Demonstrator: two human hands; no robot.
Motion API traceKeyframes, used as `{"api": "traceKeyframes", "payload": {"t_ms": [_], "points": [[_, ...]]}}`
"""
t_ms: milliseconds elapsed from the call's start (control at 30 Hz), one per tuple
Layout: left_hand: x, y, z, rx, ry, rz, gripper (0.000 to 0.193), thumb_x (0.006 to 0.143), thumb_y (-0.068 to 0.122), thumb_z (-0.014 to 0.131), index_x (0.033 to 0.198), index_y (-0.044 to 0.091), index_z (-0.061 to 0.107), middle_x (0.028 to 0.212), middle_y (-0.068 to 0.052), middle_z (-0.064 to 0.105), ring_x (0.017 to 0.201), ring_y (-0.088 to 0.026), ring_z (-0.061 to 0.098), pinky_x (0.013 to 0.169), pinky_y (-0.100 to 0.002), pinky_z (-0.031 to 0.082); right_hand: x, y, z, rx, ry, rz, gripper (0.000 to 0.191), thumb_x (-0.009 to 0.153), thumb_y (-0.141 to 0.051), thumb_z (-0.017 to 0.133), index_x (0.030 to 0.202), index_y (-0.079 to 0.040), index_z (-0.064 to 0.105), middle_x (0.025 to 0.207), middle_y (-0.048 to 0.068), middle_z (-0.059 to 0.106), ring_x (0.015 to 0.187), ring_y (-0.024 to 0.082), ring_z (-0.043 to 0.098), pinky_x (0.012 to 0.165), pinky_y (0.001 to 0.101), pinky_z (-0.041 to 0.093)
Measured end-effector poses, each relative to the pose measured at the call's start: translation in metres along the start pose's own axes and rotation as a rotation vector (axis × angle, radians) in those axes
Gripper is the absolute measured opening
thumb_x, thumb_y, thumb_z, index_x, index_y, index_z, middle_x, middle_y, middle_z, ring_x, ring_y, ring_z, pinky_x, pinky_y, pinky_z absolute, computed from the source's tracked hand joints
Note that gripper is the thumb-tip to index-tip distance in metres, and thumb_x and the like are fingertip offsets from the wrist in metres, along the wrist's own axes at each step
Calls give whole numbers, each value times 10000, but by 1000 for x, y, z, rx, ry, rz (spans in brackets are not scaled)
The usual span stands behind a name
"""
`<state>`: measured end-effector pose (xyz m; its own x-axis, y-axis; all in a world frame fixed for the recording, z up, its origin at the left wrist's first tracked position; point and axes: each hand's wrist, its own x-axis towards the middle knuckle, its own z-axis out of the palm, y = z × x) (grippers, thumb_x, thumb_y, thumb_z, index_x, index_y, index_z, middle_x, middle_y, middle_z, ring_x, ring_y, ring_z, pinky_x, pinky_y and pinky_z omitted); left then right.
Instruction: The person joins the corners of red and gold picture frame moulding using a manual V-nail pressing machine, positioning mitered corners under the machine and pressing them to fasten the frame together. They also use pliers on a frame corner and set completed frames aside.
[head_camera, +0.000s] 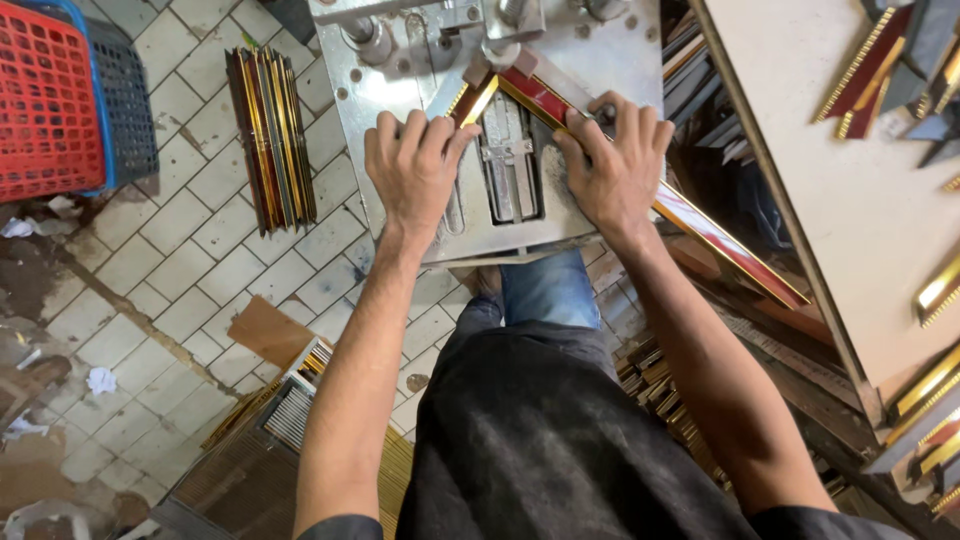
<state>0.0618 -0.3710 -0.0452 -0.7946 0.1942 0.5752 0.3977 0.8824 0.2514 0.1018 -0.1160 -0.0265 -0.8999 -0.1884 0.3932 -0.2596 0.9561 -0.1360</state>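
Your left hand (412, 160) presses the short moulding (472, 100) flat, and your right hand (612, 160) pins the long red-gold moulding (700, 220), so both mitres meet at the metal joiner plate (400, 60).

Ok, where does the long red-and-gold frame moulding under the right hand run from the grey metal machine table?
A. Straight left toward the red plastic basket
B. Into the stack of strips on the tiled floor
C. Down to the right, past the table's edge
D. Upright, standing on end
C: the long red-and-gold frame moulding slants from under the right hand down to the right, past the edge of the grey metal machine table.
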Motion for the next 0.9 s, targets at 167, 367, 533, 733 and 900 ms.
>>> {"api": "traceKeyframes", "payload": {"t_ms": [167,367,533,733,900], "points": [[-2,-7,1,45,-23,17,425,865,559,846,828,171,676,744,73,523,757,-169,437,615,-348,343,7,4,2,-11,-62,-42,152,1060,-300,795,1132,-179,739,1240,85,578,1041,245,458,884,405,322],[-18,7,2,113,-43,-37,299,939,434,773,1161,234,763,1049,10,666,989,-270,560,773,-523,463,7,-9,-16,-18,-55,23,252,1011,-345,824,1209,-246,706,1248,107,582,1169,321,506,1005,528,380],[-15,20,-19,154,-222,-13,332,958,398,688,1206,186,749,1319,-111,658,1303,-454,476,883,-739,402,-55,20,-80,103,-99,-22,879,751,-406,757,1552,-232,439,1371,282,531,1201,462,476,932,582,399],[-81,82,-85,193,-104,110,233,1034,308,715,1205,151,732,1589,-181,498,1378,-456,406,1112,-547,428,-183,76,-186,116,-496,324,603,865,-450,712,1453,-363,612,856,56,653,716,246,630,644,387,516],[-114,186,-76,176,-506,580,558,735,309,791,1270,200,678,1062,-13,665,1069,-219,645,781,-418,591,-189,57,-197,220,-246,-135,563,896,-469,769,1395,-225,680,972,37,669,903,226,646,774,416,497]]}}
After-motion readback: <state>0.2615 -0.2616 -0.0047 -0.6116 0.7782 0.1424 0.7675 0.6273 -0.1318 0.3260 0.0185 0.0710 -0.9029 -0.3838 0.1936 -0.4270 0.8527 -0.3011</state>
